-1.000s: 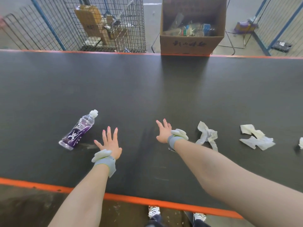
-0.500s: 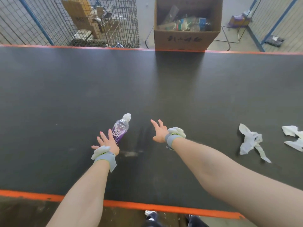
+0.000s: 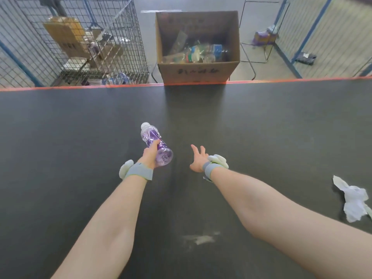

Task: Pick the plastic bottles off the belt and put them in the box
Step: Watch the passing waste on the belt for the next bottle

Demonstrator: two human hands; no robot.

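My left hand grips a clear plastic bottle with a purple label and white cap, held above the black belt with its cap pointing away from me. My right hand hovers to the right of the bottle with fingers spread and nothing in it. The open cardboard box stands just beyond the belt's far edge, straight ahead, and holds several bottles.
Crumpled white paper lies on the belt at the right edge. A wire cage with cardboard stands behind the belt at the left. Blue-framed mesh fencing is at the back right. An orange strip marks the belt's far edge.
My left hand closed round the bottle and lifted it off the belt toward the middle. The paper scraps moved right with the belt. My right hand stayed spread.
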